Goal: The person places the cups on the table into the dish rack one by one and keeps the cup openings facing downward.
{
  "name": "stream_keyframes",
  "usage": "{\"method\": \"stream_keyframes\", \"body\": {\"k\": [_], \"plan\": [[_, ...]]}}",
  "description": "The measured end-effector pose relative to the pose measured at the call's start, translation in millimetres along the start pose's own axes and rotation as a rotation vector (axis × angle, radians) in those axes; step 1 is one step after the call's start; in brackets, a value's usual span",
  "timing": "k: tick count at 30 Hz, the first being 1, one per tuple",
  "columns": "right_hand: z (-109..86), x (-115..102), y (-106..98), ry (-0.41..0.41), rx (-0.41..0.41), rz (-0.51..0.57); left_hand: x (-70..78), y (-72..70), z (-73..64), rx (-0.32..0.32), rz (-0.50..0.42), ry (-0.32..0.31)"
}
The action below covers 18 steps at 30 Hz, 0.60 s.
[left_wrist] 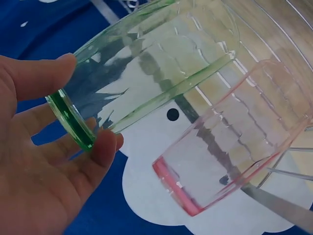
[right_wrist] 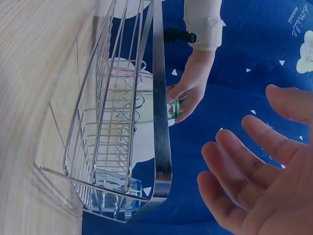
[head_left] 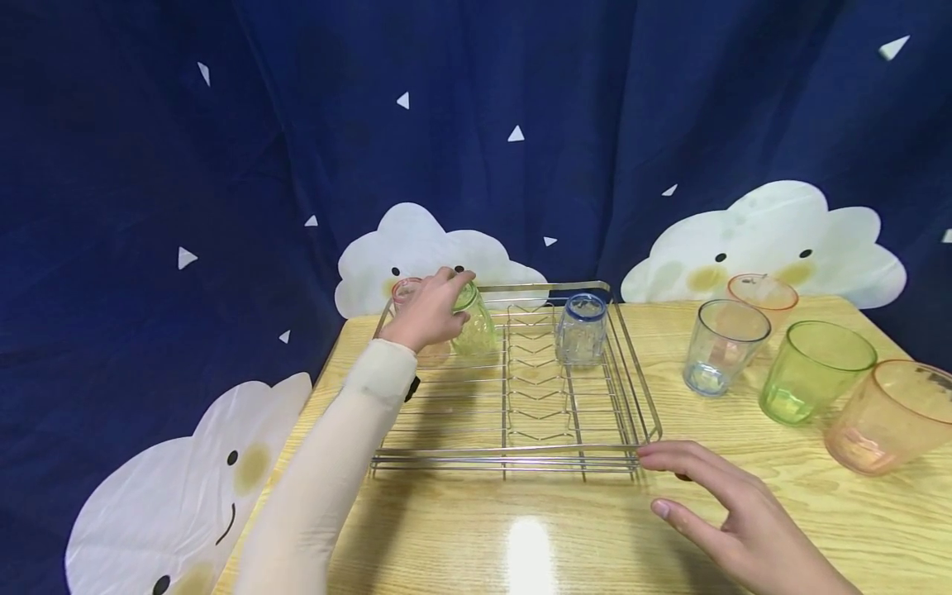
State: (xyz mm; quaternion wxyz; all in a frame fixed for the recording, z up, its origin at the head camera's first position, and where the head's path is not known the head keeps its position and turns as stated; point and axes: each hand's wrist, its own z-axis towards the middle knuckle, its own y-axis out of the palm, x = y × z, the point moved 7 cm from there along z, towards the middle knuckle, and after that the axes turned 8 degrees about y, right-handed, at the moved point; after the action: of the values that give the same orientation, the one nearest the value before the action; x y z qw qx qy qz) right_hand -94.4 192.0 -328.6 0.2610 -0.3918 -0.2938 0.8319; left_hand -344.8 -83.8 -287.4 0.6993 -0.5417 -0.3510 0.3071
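Note:
My left hand [head_left: 430, 316] grips a clear green glass [head_left: 476, 332] by its base, which faces up, at the back left of a wire dish rack [head_left: 513, 451]. In the left wrist view, thumb and fingers lie around the thick green base [left_wrist: 73, 122]. Just beside it a pink glass [left_wrist: 230, 142] stands upside down in the rack, partly hidden by the hand in the head view. A blue glass [head_left: 583, 337] sits upside down at the rack's back right. My right hand [head_left: 732, 512] holds nothing, its fingertips right by the rack's front right corner.
To the right of the rack, a blue-bottomed glass [head_left: 725, 347], a green glass [head_left: 816, 373] and orange-tinted glasses [head_left: 888, 421] stand upright on the wooden table [head_left: 461, 529]. A dark blue curtain [head_left: 476, 149] with white clouds hangs behind the table.

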Motion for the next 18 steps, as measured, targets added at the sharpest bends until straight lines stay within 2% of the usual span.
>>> {"method": "stream_keyframes", "body": {"k": [7, 11, 18], "plan": [[-0.6, 1, 1, 0.056, -0.029, -0.021, -0.1, 10.6, 8.7, -0.046, -0.011, 0.004], [-0.6, 1, 1, 0.051, -0.034, -0.020, -1.6, 14.2, 9.9, -0.053, -0.016, -0.010], [-1.0, 3, 0, 0.024, -0.010, -0.018, -3.4, 19.1, 15.0, -0.044, -0.005, 0.009]]}}
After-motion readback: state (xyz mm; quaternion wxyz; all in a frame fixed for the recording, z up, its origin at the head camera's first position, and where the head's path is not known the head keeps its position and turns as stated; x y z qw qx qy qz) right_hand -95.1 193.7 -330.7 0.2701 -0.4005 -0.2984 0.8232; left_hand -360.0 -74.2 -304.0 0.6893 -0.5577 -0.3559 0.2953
